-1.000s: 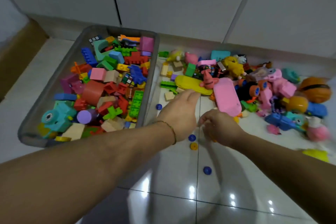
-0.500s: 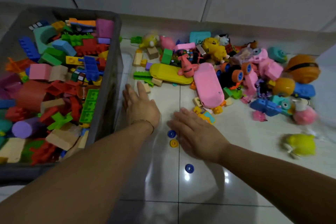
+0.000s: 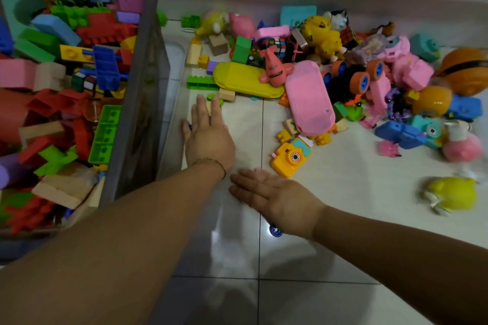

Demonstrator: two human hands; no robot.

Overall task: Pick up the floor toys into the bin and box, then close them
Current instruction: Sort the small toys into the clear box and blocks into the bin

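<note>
Currently, as judged: a sweep for small loose pieces on the tile.

Left hand (image 3: 210, 137): flat on the floor at frame centre, fingers straight and slightly spread, pointing up-frame, just beside the wall of the grey bin (image 3: 155, 34). It grips nothing. A small blue piece (image 3: 189, 126) peeks out at its left edge, touching the hand; cannot tell what it is.

Right hand (image 3: 274, 198): also flat, lower centre, fingers straight and pointing left toward the left wrist. It grips nothing. A blue disc (image 3: 276, 231) shows half-hidden below the wrist.

Bin: left of frame, top open, heaped with blocks. The toy pile (image 3: 356, 79) sits on the floor at upper right, and a yellow toy camera (image 3: 290, 157) lies near the right hand, just up-frame. No box identified in view.

Method notes:
- Draw both palms together, low on the tile, so the discs slide rather than roll. The floor looks glossy and probably slick.
- Curl the fingers only once the pieces are bunched, then lift over the bin wall.
- The disc under the right wrist is easy to miss, so check for it.
- The bin is heaped near its rim and may need levelling before closing.
</note>
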